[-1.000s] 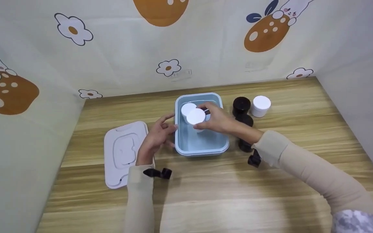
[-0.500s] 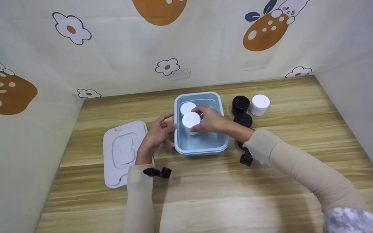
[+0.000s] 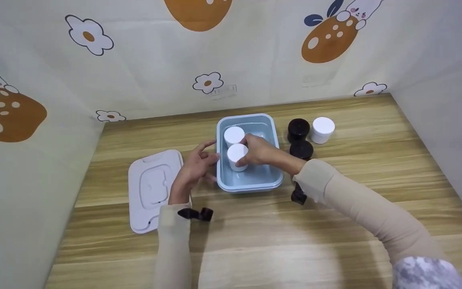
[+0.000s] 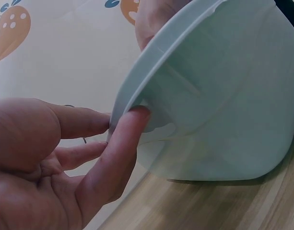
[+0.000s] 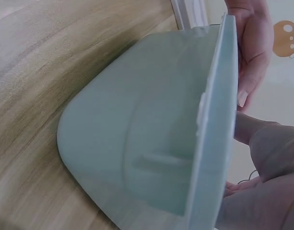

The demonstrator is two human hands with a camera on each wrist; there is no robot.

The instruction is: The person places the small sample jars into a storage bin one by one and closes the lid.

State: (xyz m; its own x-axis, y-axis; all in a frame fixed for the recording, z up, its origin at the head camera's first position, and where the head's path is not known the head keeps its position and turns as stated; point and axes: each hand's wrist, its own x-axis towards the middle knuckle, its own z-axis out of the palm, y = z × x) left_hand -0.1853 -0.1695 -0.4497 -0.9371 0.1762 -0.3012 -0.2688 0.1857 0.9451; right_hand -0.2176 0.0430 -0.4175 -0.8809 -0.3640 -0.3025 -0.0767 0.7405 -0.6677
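Note:
A light-blue plastic tub stands on the wooden table. Inside it, at the left, is an upright white jar with a flat white lid. Just in front of that, my right hand grips a second white jar between thumb and fingers, upright and low inside the tub. My left hand rests its spread fingertips against the tub's left rim, seen closer in the left wrist view, where the fingers touch the rim. The tub's wall hides the jars in both wrist views.
A white lid lies flat left of the tub, partly under the left forearm. Right of the tub stand a black jar, another black jar and a white jar. A printed curtain encloses the table's back and sides.
My right hand has moved slightly left and down, lowering the gripped white jar into the tub in front of the other jar. My left hand has stayed at the rim.

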